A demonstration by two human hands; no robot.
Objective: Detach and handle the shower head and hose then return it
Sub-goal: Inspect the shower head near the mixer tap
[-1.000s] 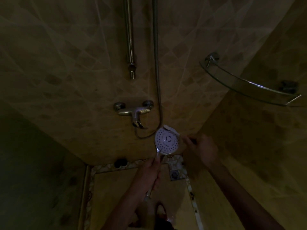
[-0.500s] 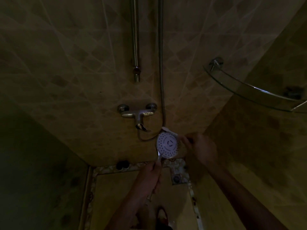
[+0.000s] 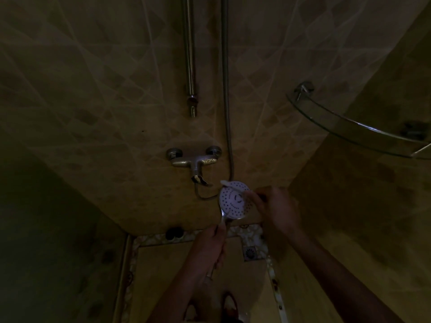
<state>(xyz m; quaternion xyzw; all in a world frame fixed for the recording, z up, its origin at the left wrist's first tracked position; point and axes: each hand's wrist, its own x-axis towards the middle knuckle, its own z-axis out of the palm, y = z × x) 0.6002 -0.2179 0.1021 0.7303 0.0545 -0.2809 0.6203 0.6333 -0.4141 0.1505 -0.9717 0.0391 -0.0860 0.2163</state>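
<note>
The shower head (image 3: 234, 199) was already off its holder and down in front of me, its pale spray face turned up toward my eyes, low against the tiled wall (image 3: 105, 94) just right of the mixer tap (image 3: 194, 162). The hose (image 3: 225, 89) ran up the wall beside the riser rail (image 3: 189, 54) and looped from under the tap toward the head. I judged this the handling step — detaching done, returning not yet begun. My left hand (image 3: 211, 247) gripped the handle from below, fingers curled round it, forearm rising from the bottom of the view. My right hand (image 3: 274, 209) came in from the right with its fingertips (image 3: 248, 195) on the rim and face of the head; it seemed to pinch something slim and pale lying across the face, though the gloom left me unsure what. Next, I reckoned, the head would need lifting back up to its holder — out of view above — while keeping the hose free of the tap lever.
</note>
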